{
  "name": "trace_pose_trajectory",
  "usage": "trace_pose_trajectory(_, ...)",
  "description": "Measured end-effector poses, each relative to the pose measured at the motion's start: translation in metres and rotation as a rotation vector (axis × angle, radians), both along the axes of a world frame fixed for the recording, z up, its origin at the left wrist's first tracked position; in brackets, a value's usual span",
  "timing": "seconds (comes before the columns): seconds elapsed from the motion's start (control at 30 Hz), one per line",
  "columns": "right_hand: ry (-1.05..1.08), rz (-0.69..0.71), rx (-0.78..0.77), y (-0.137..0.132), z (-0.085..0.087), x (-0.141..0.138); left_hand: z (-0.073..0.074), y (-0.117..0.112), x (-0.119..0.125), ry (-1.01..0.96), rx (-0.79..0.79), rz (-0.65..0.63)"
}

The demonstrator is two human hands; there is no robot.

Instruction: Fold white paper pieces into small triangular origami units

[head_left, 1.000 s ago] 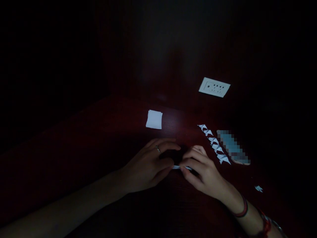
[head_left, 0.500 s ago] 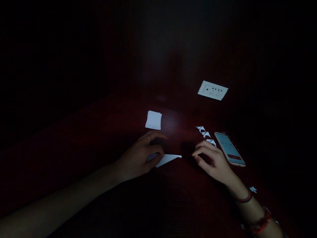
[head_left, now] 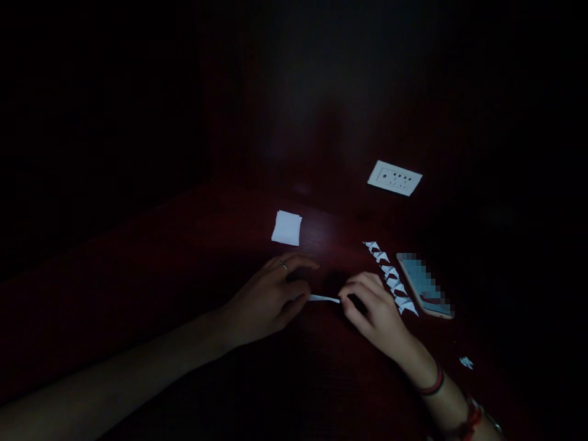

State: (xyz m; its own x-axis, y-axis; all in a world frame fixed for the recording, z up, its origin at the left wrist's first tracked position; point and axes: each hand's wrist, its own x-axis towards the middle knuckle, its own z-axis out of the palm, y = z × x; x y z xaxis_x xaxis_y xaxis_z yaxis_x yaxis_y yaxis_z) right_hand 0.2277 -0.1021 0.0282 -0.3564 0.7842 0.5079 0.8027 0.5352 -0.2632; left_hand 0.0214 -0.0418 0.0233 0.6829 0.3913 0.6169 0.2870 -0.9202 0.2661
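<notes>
On a dark red wooden table (head_left: pixel 184 257) both my hands pinch one small folded white paper piece (head_left: pixel 324 298), which lies edge-on between them. My left hand (head_left: pixel 271 297), a ring on one finger, grips its left end with curled fingers. My right hand (head_left: pixel 374 309) grips the right end between thumb and fingers. Just right of my right hand runs a row of several small folded white paper triangles (head_left: pixel 390 278).
A small stack of white paper squares (head_left: pixel 286 228) lies beyond my left hand. A phone (head_left: pixel 425 286) rests to the right of the triangle row. A white socket plate (head_left: pixel 394 177) sits farther back. One loose paper bit (head_left: pixel 467 362) lies near my right wrist.
Half a second ago the paper lay flat as a triangle under my left hand alone, my right hand apart from it. Now my right hand has come back and both pinch it edge-on.
</notes>
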Motion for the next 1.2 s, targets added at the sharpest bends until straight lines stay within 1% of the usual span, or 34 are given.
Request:
trace_pose_trajectory(0.1,0.016,-0.003,0.004,0.000,0.002,0.001,-0.001,0.000,0.001,0.004,-0.005,-0.007)
trace_pose_trajectory(0.2,-0.034,0.045,-0.015,-0.001,0.002,-0.008,-0.004,0.000,0.002,0.007,-0.004,-0.026)
trace_pose_trajectory(0.33,-0.082,0.024,-0.024,-0.002,0.002,-0.015,-0.008,0.004,0.002,0.002,-0.012,-0.014)
trace_pose_trajectory(0.4,-0.105,0.005,-0.011,-0.001,0.003,-0.015,-0.008,0.005,0.001,0.010,-0.002,0.000)
trace_pose_trajectory(0.53,-0.165,-0.013,0.028,-0.001,0.004,-0.017,-0.005,0.002,0.002,0.005,0.078,0.025)
trace_pose_trajectory(0.67,-0.210,-0.020,0.095,-0.001,0.004,-0.025,-0.004,-0.004,0.004,-0.041,0.105,0.017)
trace_pose_trajectory(0.77,-0.220,-0.020,0.134,-0.001,0.004,-0.029,-0.004,-0.006,0.005,-0.073,0.061,0.012)
trace_pose_trajectory(0.87,-0.242,-0.016,0.148,-0.003,0.004,-0.025,-0.004,-0.004,0.004,-0.076,-0.010,0.014)
trace_pose_trajectory(0.93,-0.235,-0.024,0.152,-0.005,0.006,-0.018,-0.003,0.000,0.002,-0.076,-0.049,0.048)
trace_pose_trajectory(1.03,-0.145,-0.051,0.154,-0.008,0.009,-0.006,0.000,0.003,-0.001,-0.105,-0.085,0.112)
trace_pose_trajectory(1.1,-0.099,-0.053,0.144,-0.009,0.010,-0.004,0.001,0.003,-0.001,-0.107,-0.083,0.082)
trace_pose_trajectory(1.2,-0.114,-0.028,0.108,-0.009,0.011,-0.014,0.000,-0.002,0.001,-0.093,-0.050,-0.006)
